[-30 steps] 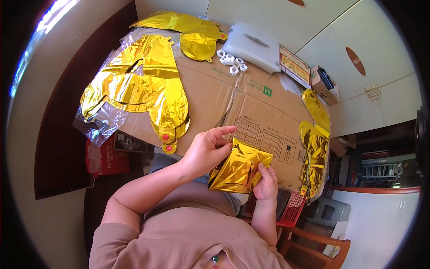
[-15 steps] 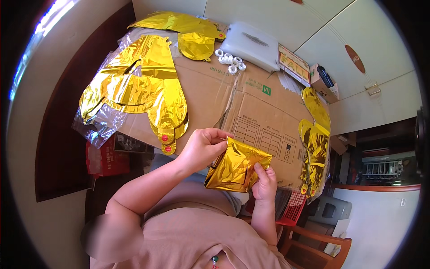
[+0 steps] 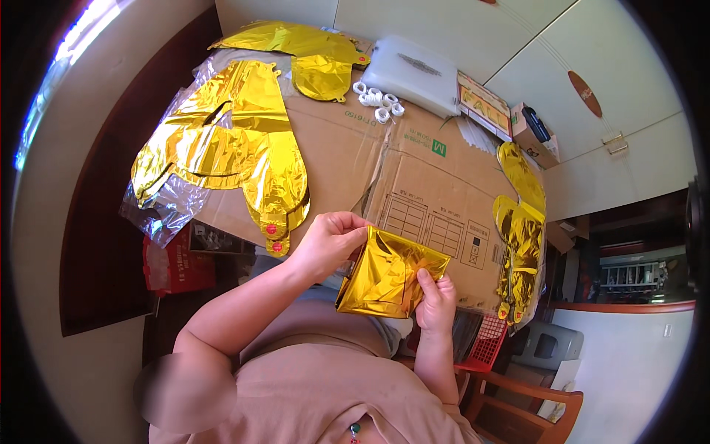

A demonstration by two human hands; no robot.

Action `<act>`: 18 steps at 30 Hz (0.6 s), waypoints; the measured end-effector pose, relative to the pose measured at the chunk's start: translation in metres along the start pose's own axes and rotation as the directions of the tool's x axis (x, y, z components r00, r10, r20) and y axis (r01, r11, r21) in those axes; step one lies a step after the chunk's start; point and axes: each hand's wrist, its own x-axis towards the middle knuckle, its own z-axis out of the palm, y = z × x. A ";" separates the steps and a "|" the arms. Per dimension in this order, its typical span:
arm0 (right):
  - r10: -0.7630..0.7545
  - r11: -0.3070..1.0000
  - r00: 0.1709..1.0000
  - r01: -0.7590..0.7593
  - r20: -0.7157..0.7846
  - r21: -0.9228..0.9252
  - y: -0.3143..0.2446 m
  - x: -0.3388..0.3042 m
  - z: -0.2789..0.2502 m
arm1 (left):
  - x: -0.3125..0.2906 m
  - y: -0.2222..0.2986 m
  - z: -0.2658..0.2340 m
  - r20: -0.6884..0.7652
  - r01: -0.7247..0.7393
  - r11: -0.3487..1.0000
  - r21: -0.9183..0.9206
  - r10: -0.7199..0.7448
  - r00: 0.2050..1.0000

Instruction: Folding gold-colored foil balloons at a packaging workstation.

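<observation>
A folded gold foil balloon (image 3: pixel 388 277) is held between my two hands over the front edge of the cardboard. My left hand (image 3: pixel 333 240) pinches its upper left corner between thumb and fingers. At its right side my right hand (image 3: pixel 436 300) grips it, thumb on top and the other fingers partly hidden beneath. Flat gold foil balloons (image 3: pixel 259 140) lie stacked on the left of the cardboard, with round red marks at their near tips. Another gold foil balloon (image 3: pixel 323 74) lies at the far left, and several more gold pieces (image 3: pixel 518 222) lie along the right edge.
Flattened brown cardboard (image 3: pixel 336 152) covers the table. Small white ribbon rolls (image 3: pixel 381 100) sit beside a translucent white plastic case (image 3: pixel 414 74) at the back. A small box (image 3: pixel 536 137) holds a dark object. A red basket (image 3: pixel 488 342) and wooden chair (image 3: pixel 518 403) stand below right.
My left hand has shifted slightly left with the corner of the folded balloon, spreading the foil a little wider and flatter. My right hand has hardly moved.
</observation>
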 end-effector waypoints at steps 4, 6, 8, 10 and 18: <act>0.006 1.000 1.000 -0.006 -0.001 0.010 0.001 -0.001 -0.001 | -0.004 0.006 0.001 0.039 0.021 1.000 0.013 -0.022 0.999; 0.007 1.000 1.000 -0.007 0.001 0.013 0.001 -0.001 -0.001 | -0.004 0.007 0.000 0.053 0.022 0.998 0.061 -0.025 0.998; 0.008 1.000 1.000 -0.008 0.000 0.015 0.002 -0.001 -0.002 | 0.003 -0.005 -0.007 0.076 -0.003 0.997 0.079 -0.003 0.997; 0.005 1.000 1.000 -0.005 -0.002 0.024 0.003 -0.002 -0.003 | 0.005 -0.006 -0.008 0.085 -0.015 0.994 0.108 0.006 0.996; 0.007 1.000 1.000 -0.007 0.005 0.024 0.001 -0.003 0.001 | 0.003 -0.002 -0.005 0.017 0.006 0.993 0.115 -0.008 1.000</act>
